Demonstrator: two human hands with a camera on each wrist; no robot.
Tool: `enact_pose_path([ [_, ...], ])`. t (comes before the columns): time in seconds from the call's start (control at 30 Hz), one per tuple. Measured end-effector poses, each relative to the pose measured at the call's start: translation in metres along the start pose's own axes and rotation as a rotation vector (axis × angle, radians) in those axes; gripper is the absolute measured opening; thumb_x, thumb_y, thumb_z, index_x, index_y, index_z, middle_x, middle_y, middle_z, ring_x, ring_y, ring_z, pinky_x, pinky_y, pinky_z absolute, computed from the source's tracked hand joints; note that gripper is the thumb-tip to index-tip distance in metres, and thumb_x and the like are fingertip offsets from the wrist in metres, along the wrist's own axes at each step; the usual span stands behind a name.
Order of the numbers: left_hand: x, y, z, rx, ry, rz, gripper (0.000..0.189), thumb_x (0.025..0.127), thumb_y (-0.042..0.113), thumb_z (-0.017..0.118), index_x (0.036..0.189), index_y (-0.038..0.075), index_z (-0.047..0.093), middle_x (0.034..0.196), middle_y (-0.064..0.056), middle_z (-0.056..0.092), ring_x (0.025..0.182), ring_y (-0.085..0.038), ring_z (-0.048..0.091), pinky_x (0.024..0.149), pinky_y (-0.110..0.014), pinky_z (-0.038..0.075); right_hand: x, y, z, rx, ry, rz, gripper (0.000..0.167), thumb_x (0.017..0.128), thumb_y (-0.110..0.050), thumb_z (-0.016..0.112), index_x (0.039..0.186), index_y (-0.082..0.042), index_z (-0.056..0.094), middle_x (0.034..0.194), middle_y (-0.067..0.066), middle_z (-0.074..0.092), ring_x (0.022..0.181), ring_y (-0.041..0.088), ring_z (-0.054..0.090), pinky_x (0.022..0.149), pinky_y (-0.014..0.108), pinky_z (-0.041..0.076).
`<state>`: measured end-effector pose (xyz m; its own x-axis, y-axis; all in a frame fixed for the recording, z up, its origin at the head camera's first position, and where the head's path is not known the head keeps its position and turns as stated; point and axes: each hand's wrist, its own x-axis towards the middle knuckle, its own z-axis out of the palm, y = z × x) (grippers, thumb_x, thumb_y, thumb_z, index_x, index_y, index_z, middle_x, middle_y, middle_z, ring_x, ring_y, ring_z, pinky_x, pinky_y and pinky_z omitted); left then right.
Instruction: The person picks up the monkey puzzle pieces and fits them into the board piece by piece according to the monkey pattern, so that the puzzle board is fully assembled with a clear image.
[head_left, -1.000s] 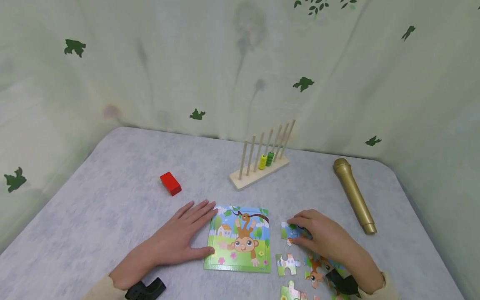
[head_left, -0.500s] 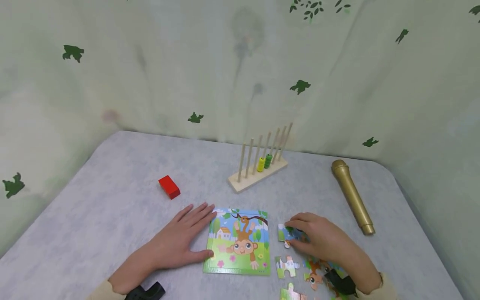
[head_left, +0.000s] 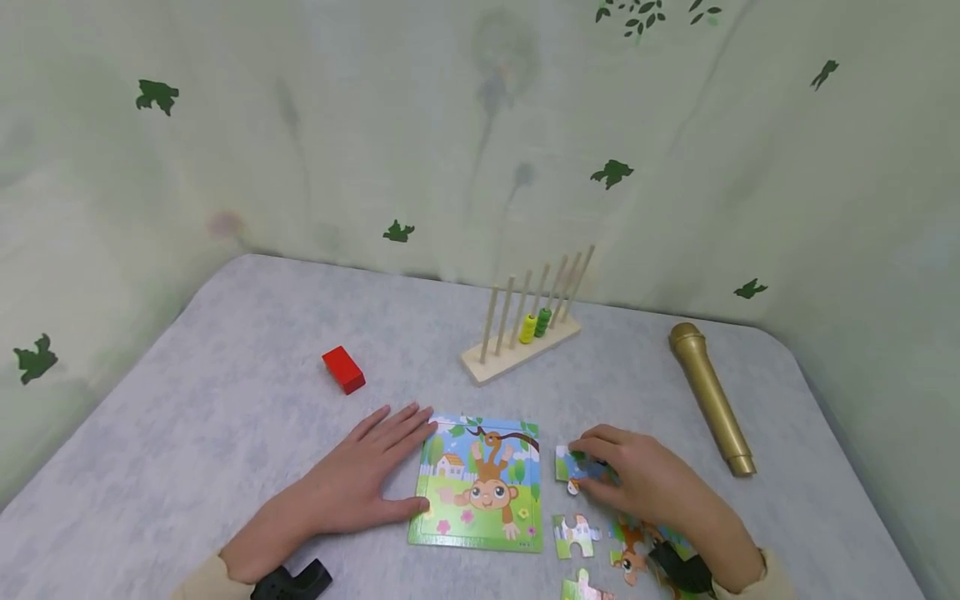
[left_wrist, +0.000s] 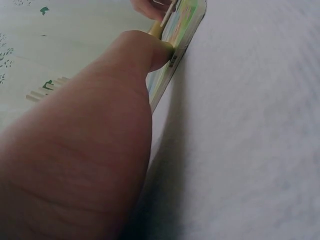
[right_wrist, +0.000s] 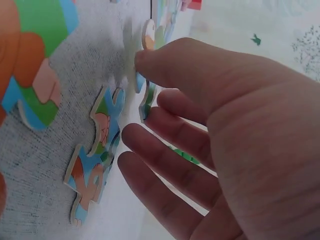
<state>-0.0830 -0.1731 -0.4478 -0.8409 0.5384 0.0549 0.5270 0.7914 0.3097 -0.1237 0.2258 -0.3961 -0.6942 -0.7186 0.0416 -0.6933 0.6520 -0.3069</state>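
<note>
My left hand (head_left: pixel 360 479) lies flat with spread fingers at the left side of a square puzzle board (head_left: pixel 472 523) printed with a hanging monkey. Its thumb rests on the board's edge (left_wrist: pixel 192 37) in the left wrist view. To the board's right, my right hand (head_left: pixel 648 475) pinches a blue and green jigsaw piece (head_left: pixel 564 467) between thumb and forefinger, the other fingers loosely extended. In the right wrist view this piece (right_wrist: pixel 145 102) stands tilted, partly covered by the thumb. Loose jigsaw pieces (head_left: pixel 576 535) lie below and under the right hand, some hidden by the wrist.
Behind the board stands a wooden peg rack (head_left: pixel 517 354) with yellow and green beads (head_left: pixel 542 322). A red block (head_left: pixel 343 370) lies to the left, and a gold microphone (head_left: pixel 711 398) to the right. A pale curtain (head_left: pixel 315 133) hangs behind the table (head_left: pixel 247 350).
My right hand has shifted slightly left with the jigsaw piece, closer to the board. The left hand stays in place; the head view has tilted a little.
</note>
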Motion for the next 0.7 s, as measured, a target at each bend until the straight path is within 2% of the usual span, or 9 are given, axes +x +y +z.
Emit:
enact_pose_path([
  [0.23, 0.0012, 0.0, 0.0009, 0.014, 0.001, 0.01, 0.091, 0.091, 0.074, 0.055, 0.162, 0.021, 0.035, 0.17, 0.004, 0.028, 0.159, -0.021, 0.022, 0.128, -0.049, 0.017, -0.0008, -0.0024, 0.0057, -0.019, 0.059, -0.016, 0.04, 0.091, -0.032, 0.08, 0.125, -0.014, 0.072, 0.119, -0.004, 0.07, 0.091, 0.007, 0.068, 0.073, 0.024, 0.059],
  [0.4, -0.0018, -0.0004, 0.0012, 0.008, 0.005, 0.03, 0.091, 0.091, 0.074, 0.056, 0.162, 0.02, 0.036, 0.17, 0.003, 0.029, 0.158, -0.022, 0.023, 0.128, -0.048, 0.016, -0.0027, -0.0066, 0.0089, -0.012, 0.039, 0.001, 0.04, 0.091, -0.032, 0.08, 0.126, -0.014, 0.071, 0.12, -0.004, 0.07, 0.093, 0.007, 0.068, 0.075, 0.026, 0.06],
  [0.57, 0.0005, -0.0022, 0.0028, 0.021, 0.049, 0.062, 0.091, 0.092, 0.07, 0.06, 0.162, 0.017, 0.036, 0.17, 0.001, 0.03, 0.158, -0.022, 0.024, 0.128, -0.046, 0.016, -0.0008, -0.0079, 0.0077, -0.049, 0.041, 0.012, 0.041, 0.091, -0.035, 0.079, 0.127, -0.016, 0.071, 0.121, -0.003, 0.07, 0.093, 0.007, 0.069, 0.076, 0.029, 0.06],
  [0.7, 0.0014, -0.0027, 0.0019, 0.021, 0.047, 0.06, 0.091, 0.092, 0.069, 0.06, 0.162, 0.017, 0.036, 0.17, 0.001, 0.03, 0.158, -0.022, 0.024, 0.128, -0.046, 0.015, 0.003, -0.0103, 0.0069, -0.058, 0.049, 0.009, 0.042, 0.091, -0.036, 0.08, 0.128, -0.018, 0.071, 0.121, -0.003, 0.07, 0.096, 0.008, 0.068, 0.078, 0.03, 0.061],
])
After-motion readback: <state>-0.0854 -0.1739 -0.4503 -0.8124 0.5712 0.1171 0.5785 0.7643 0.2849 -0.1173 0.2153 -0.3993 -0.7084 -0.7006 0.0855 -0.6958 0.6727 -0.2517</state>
